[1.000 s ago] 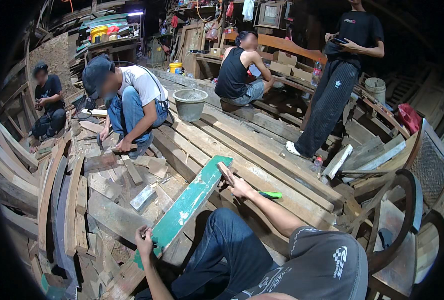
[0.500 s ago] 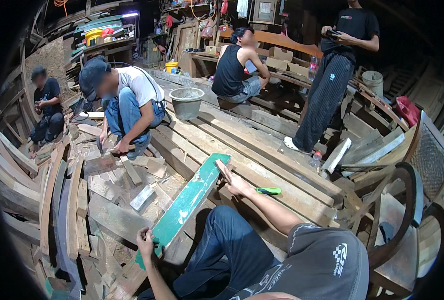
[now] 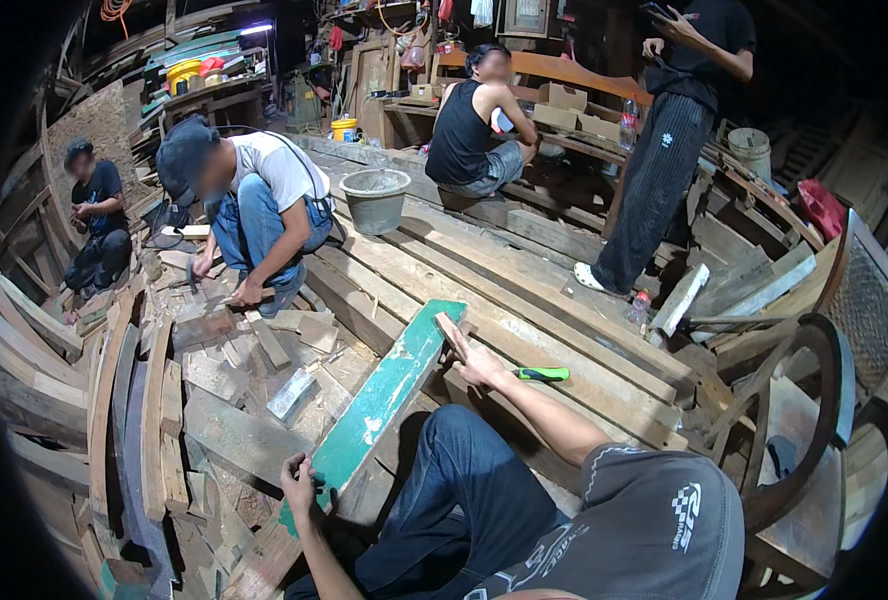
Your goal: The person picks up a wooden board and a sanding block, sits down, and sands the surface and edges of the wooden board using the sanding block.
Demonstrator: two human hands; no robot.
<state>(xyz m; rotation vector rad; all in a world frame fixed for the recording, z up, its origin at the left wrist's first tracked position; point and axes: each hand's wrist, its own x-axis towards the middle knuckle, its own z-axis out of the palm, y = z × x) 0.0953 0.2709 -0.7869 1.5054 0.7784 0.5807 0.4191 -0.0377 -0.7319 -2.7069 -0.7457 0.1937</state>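
Note:
A long board with worn green paint slants away from me beside my bent knee. My right hand is closed round a small flat piece of wood, which rests against the board's right edge near its far end. At the board's near end, my left hand has its fingers curled at the left edge; its grip there is partly hidden. A tool with a bright green handle lies on the beams just right of my right forearm.
Long timber beams stretch across the middle, with a grey bucket on them. Wood offcuts litter the floor at left. A crouching co-worker handles wood there; others sit or stand farther back. Curved wooden frames stand at right.
My hands stay at nearly the same places on the board, while the whole view shifts slightly. The standing person has raised a handheld device, and the crouching co-worker's tool hand has moved.

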